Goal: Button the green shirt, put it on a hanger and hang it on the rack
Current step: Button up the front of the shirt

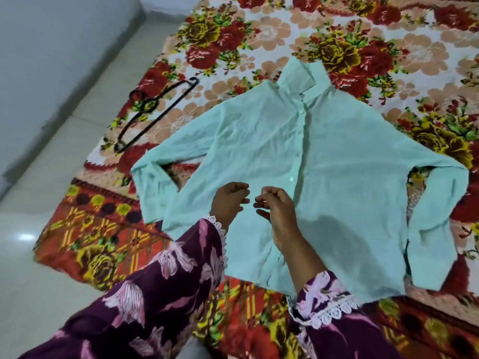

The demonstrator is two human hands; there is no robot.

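Down at the bottom of the frame, two arms in purple floral sleeves (145, 301) with white lace cuffs reach up into the middle. The left hand (229, 202) hovers over the lower front of the shirt, its grip curled loosely, thumb toward the fingers; whether it pinches any cloth, I cannot tell. Facing it, just beside, the right hand (276, 211) has its fingers bent inward, the grip drawn together near the placket edge; again, whether cloth or a button sits between those fingertips is unclear.

Under both hands lies the green shirt (337, 193), pale mint, thin and lightly creased, spread flat front-up across the centre of the frame, collar pointing to the top, sleeves folded back down along each side. A row of small white buttons (292, 179) runs up the middle.

Beneath it, a plush floral blanket (375, 42), red and yellow roses on cream. At the upper left, on that blanket, a thin black hanger (155, 114) lies flat. Pale smooth floor (46, 177) on the left edge.
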